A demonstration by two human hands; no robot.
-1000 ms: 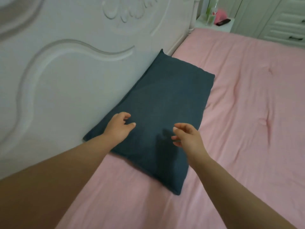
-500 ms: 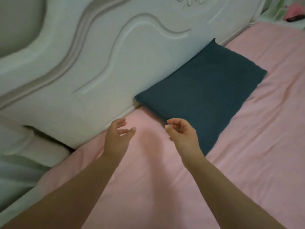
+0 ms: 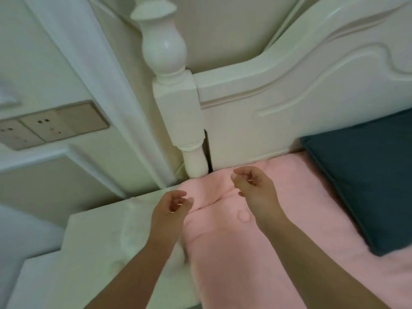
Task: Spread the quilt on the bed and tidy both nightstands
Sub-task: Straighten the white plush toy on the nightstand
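Note:
The pink quilt (image 3: pixel 296 197) covers the bed up to the white headboard (image 3: pixel 278 103). Its top left corner (image 3: pixel 205 188) is bunched with a fold near the bedpost (image 3: pixel 176 103). My left hand (image 3: pixel 172 208) hovers at the quilt's left edge, fingers curled and apart, holding nothing. My right hand (image 3: pixel 254 188) hovers over the quilt corner, fingers loosely curled, empty. A dark blue pillow (image 3: pixel 367 181) lies on the quilt against the headboard at the right. The white nightstand top (image 3: pixel 93 241) sits left of the bed, under my left forearm.
A wall panel with sockets and switches (image 3: pixel 51 126) is at the left above the nightstand. White wall trim (image 3: pixel 100 85) runs beside the bedpost. A narrow dark gap shows between post and headboard.
My view and both hands have swung left, off the blue pillow to the bed's top left corner by the bedpost. The nightstand top has come into view. Both hands stay empty.

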